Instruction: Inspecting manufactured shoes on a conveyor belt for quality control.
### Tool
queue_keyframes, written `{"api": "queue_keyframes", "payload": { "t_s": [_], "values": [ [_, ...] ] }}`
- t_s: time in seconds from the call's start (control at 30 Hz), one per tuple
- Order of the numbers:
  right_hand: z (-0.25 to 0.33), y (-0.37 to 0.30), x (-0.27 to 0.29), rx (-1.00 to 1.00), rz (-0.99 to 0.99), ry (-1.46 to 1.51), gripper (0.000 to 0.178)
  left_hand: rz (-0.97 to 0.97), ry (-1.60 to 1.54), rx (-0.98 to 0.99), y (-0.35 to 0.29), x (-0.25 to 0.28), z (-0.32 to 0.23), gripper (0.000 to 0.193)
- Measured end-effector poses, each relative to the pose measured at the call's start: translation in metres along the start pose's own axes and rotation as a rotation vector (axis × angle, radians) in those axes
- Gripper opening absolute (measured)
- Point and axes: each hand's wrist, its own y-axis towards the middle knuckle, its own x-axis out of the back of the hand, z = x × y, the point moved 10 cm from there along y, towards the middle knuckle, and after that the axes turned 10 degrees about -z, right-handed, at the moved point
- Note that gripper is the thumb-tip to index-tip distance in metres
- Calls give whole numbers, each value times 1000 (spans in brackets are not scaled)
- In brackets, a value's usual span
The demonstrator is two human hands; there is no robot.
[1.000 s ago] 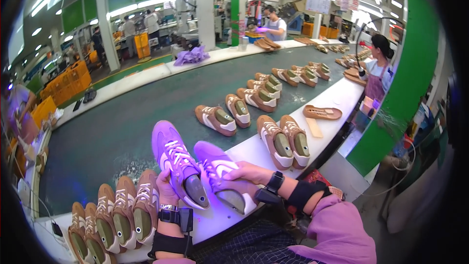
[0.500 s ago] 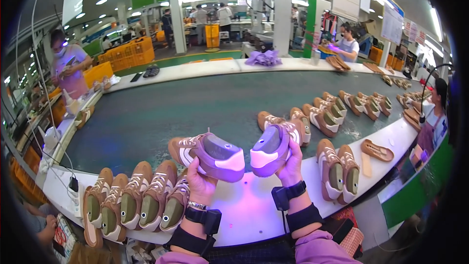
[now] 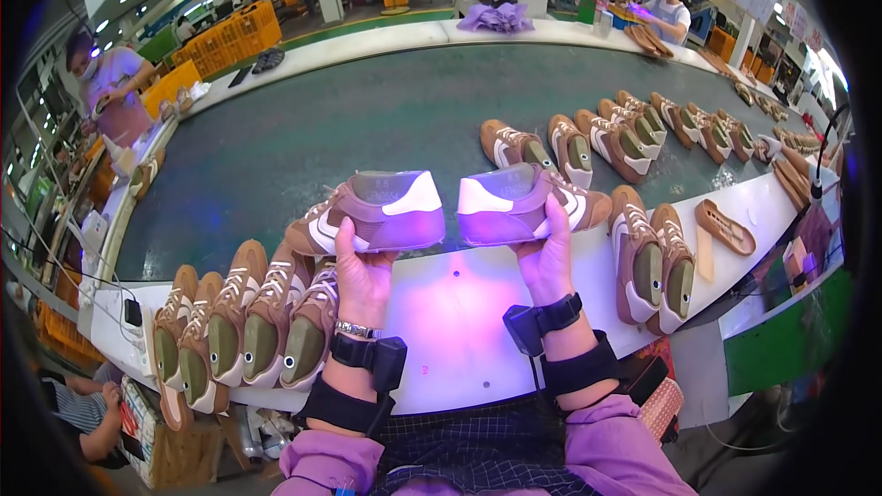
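Observation:
My left hand [image 3: 365, 277] grips a brown sneaker [image 3: 378, 219] from below, thumb along its side. A matching sneaker [image 3: 514, 207] is in my right hand [image 3: 548, 262], held the same way. Both are raised side by side with white heel patches facing each other, toes outward, and a small gap between. Olive-green lasts fill their openings. Purple-pink light falls on their lower edges and on the white work ledge [image 3: 450, 335] underneath. Several laced brown sneakers [image 3: 260, 298] line the ledge to the left of my left hand. To the right of my right hand stands another pair of sneakers [image 3: 636, 253].
A dark green conveyor belt [image 3: 312, 142] runs behind the ledge, with more sneakers [image 3: 611, 142] in rows at its right. Loose soles [image 3: 726, 227] lie on the right ledge. Co-workers [image 3: 115, 83] stand across at left and far right [image 3: 669, 14]. Purple cloth [image 3: 496, 18] sits on the far ledge.
Both sneakers have turned from showing their openings and heels to showing their sides, heels facing inward. My view has tipped further downward.

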Motion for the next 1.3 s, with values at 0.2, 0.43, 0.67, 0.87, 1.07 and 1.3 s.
{"api": "queue_keyframes", "payload": {
  "t_s": [0.2, 0.43, 0.67, 0.87, 1.07, 1.3],
  "values": [
    [-5, -14, -7, 6, -24, 3, 51, -1, 24, -7, -8, -4, -1, 43],
    [-3, -15, -11, 36, 1, 14, 51, -9, 47, 5, -8, -4, 3, 41],
    [-8, -13, -8, 23, 11, -10, 52, -9, 63, -5, -6, -3, 3, 42],
    [-8, -14, -10, 27, 19, -2, 52, 9, 69, 10, -5, -4, 4, 43],
    [-10, -12, -9, 31, 24, 3, 52, 8, 69, 5, -4, -4, 4, 43],
    [-9, -12, -5, 73, 19, 49, 53, 35, 72, -1, -6, -3, 6, 43]
  ]
}}
